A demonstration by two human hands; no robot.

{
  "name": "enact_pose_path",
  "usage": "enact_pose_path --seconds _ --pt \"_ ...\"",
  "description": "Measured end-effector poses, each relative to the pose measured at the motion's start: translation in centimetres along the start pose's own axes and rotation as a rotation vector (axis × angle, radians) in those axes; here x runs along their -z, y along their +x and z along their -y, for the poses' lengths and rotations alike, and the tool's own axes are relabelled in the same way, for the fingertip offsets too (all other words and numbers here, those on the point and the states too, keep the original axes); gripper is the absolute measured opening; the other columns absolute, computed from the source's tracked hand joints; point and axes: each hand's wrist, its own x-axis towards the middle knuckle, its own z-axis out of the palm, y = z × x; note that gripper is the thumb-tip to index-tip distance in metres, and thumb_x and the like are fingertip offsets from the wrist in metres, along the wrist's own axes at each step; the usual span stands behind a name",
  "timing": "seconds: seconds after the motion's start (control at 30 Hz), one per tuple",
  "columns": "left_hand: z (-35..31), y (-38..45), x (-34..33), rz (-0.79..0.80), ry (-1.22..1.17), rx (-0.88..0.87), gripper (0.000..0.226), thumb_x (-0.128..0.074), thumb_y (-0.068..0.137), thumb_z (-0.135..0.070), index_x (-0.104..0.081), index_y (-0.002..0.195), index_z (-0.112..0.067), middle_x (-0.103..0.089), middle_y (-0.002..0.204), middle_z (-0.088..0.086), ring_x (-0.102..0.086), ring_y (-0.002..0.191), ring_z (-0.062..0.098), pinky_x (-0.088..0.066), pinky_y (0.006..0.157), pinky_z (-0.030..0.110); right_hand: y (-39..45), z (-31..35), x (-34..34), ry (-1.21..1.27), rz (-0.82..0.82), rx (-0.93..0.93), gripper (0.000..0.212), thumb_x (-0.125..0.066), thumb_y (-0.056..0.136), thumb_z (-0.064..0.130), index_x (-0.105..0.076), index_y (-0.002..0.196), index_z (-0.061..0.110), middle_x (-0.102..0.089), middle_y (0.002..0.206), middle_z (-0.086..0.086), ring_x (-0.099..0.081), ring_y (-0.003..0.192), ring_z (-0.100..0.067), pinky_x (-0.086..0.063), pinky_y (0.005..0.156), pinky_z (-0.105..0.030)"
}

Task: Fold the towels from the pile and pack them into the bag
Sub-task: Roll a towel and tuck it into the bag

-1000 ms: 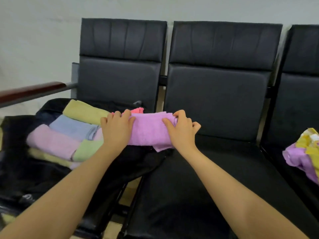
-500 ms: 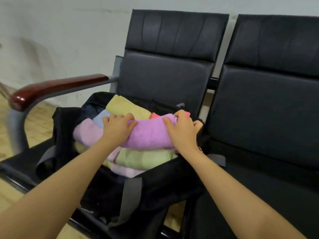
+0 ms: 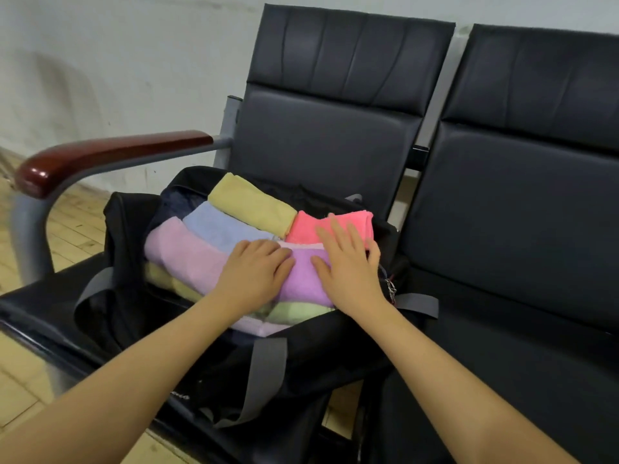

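Head view: a folded purple towel [image 3: 306,279] lies on top of the rolled towels in an open black bag [image 3: 301,363] — soft, fuzzy, a lilac shade. The left hand [image 3: 254,274] and right hand [image 3: 348,266] both rest flat on it, fingers straight. Around it sit a yellow towel [image 3: 251,204], blue towel [image 3: 224,227], pale pink towel [image 3: 187,256] and coral towel [image 3: 330,224]. The bag stands on a black padded seat [image 3: 40,306] with a wooden armrest [image 3: 107,155] — pale wall [image 3: 117,61] behind, wood floor [image 3: 77,216] below.

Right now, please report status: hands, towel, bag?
Left hand and right hand flat, pressing purple towel. Towel in black bag, on the stack. No obstruction.
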Motion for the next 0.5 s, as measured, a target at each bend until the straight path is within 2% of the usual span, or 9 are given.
enact_pose_path --seconds 0.03,0.07,0.13,0.2,0.27,0.33,0.43,0.5 --pt "-0.1 -0.3 -0.2 0.144 0.016 0.014 0.080 -0.001 0.084 -0.050 -0.054 0.132 -0.014 -0.053 0.137 0.010 -0.050 0.124 0.032 -0.036 0.100 0.045 0.0 -0.1 0.2 -0.077 0.071 0.084 0.049 -0.029 0.103 0.040 -0.024 0.150 0.029 -0.008 0.161 0.008 -0.001 0.148 -0.015 0.009 0.111 -0.039" --pt "0.0 -0.4 -0.4 0.278 0.047 0.038 0.088 0.010 0.079 -0.052 -0.037 0.145 -0.017 -0.034 0.153 0.007 -0.032 0.139 0.032 -0.025 0.111 0.045 0.0 -0.3 0.3 -0.115 0.171 0.128 0.049 -0.022 0.104 0.040 -0.024 0.151 0.027 -0.008 0.161 0.007 0.000 0.148 -0.014 0.012 0.112 -0.041" --pt "0.6 -0.4 -1.0 0.426 0.073 0.090 0.074 0.009 0.086 -0.050 -0.011 0.153 -0.026 -0.007 0.161 -0.001 -0.007 0.147 0.029 -0.009 0.118 0.047 -0.2 -0.6 0.3 -0.069 0.390 0.096 0.052 -0.015 0.104 0.041 -0.019 0.153 0.023 -0.009 0.161 0.006 -0.002 0.148 -0.010 0.015 0.114 -0.044" --pt "0.8 -0.4 -1.3 0.441 0.015 0.130 0.065 0.003 0.092 -0.051 -0.004 0.153 -0.030 -0.003 0.161 -0.005 -0.001 0.148 0.024 -0.002 0.118 0.046 -0.4 -0.9 -0.1 -0.005 0.512 0.051 0.055 -0.012 0.104 0.044 -0.010 0.154 0.022 -0.005 0.161 0.005 -0.002 0.147 -0.007 0.017 0.115 -0.044" --pt "0.8 -0.5 -1.6 0.432 0.012 0.119 0.086 0.016 0.074 -0.060 -0.003 0.152 -0.032 -0.005 0.161 -0.007 -0.001 0.148 0.021 0.003 0.118 0.044 -0.5 -1.0 -0.8 -0.002 0.561 0.037 0.056 -0.010 0.103 0.046 -0.004 0.154 0.023 0.001 0.161 0.006 0.001 0.147 -0.005 0.017 0.115 -0.045" --pt "0.9 -0.8 -2.0 0.437 0.025 0.105 0.099 0.023 0.061 -0.059 -0.004 0.152 -0.032 -0.006 0.160 -0.008 -0.002 0.148 0.019 0.003 0.119 0.042 -0.4 -1.1 -1.3 0.002 0.583 0.028 0.056 -0.009 0.103 0.046 -0.001 0.154 0.024 0.004 0.161 0.008 0.004 0.147 -0.005 0.017 0.115 -0.044" --pt "0.9 -0.9 -2.2 0.429 0.025 0.115 0.099 0.024 0.061 -0.058 -0.004 0.152 -0.033 -0.007 0.160 -0.009 -0.003 0.148 0.018 0.001 0.118 0.042 -0.4 -1.1 -1.6 0.027 0.562 0.018 0.055 -0.009 0.103 0.046 -0.002 0.154 0.026 0.003 0.161 0.009 0.003 0.147 -0.005 0.015 0.116 -0.045" --pt "0.8 -0.8 -1.9 0.424 0.029 0.113 0.088 0.018 0.072 -0.059 -0.005 0.152 -0.032 -0.007 0.160 -0.008 -0.003 0.148 0.018 0.002 0.118 0.042 -0.8 -1.0 -1.5 0.027 0.516 0.016 0.055 -0.010 0.103 0.046 -0.005 0.154 0.027 0.000 0.161 0.009 0.001 0.147 -0.006 0.012 0.116 -0.046"
